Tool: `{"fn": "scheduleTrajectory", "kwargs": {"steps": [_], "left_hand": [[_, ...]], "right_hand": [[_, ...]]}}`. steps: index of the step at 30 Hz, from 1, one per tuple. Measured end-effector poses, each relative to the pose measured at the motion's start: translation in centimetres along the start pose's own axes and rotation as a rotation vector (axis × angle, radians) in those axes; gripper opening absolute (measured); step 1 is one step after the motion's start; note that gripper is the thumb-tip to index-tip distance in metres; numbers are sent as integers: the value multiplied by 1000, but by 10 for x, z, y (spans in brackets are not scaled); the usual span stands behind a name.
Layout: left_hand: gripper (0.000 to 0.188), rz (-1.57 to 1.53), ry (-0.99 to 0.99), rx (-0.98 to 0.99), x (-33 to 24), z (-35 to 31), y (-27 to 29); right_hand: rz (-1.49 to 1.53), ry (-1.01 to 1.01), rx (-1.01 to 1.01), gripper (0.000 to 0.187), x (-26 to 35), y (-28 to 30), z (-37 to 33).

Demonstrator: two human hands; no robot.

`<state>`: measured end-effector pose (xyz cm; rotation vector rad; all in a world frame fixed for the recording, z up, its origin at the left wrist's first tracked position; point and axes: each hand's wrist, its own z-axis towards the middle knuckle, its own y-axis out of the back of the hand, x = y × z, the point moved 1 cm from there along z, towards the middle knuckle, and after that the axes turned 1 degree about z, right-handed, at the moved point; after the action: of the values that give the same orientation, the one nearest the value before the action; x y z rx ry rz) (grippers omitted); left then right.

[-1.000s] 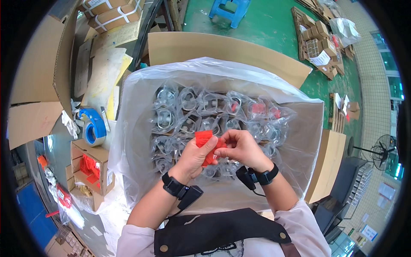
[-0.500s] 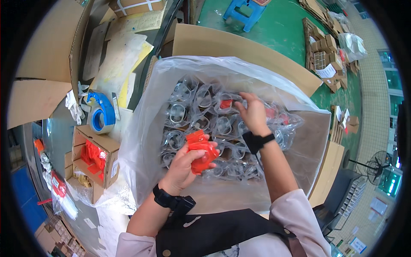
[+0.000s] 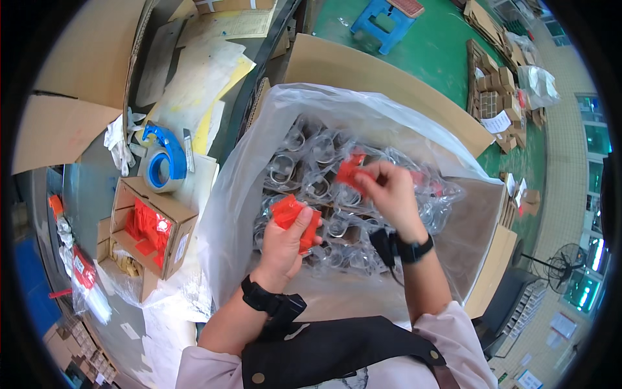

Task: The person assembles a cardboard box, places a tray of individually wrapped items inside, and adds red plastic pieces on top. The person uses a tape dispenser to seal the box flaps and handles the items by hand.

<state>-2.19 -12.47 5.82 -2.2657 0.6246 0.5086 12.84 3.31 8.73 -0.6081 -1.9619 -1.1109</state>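
Note:
My left hand (image 3: 284, 243) is closed around a bunch of red packets (image 3: 289, 214), held above the near left part of a large carton lined with a clear plastic bag (image 3: 227, 201). Between the thumb and fingers of my right hand (image 3: 392, 194) is a red packet (image 3: 350, 174), over the middle of the carton. Below both hands lie rows of plastic-wrapped round metal parts (image 3: 283, 167); their exact kind is hard to make out through the wrapping. More red shows at the carton's right side, partly behind my right hand.
On the bench at left stand a small carton (image 3: 184, 233) with red packets (image 3: 148, 227) inside and a blue tape dispenser (image 3: 167, 159). Papers (image 3: 194, 84) lie farther back. A blue stool (image 3: 387, 26) stands on the green floor; a black fan (image 3: 564, 267) is at right.
My right hand has drawn back toward me and now holds a red packet. My left hand, still gripping its bunch, has shifted slightly left. The view has shifted a little.

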Motion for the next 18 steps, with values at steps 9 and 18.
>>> {"fn": "scheduleTrajectory", "kwargs": {"steps": [9, 18], "left_hand": [[32, -151, 84, 58, -3, -7, 5], [34, -154, 83, 178, -6, -13, -2]], "right_hand": [[-682, -263, 177, 22, -52, -64, 115], [-554, -6, 16, 28, -24, -63, 86]]}}
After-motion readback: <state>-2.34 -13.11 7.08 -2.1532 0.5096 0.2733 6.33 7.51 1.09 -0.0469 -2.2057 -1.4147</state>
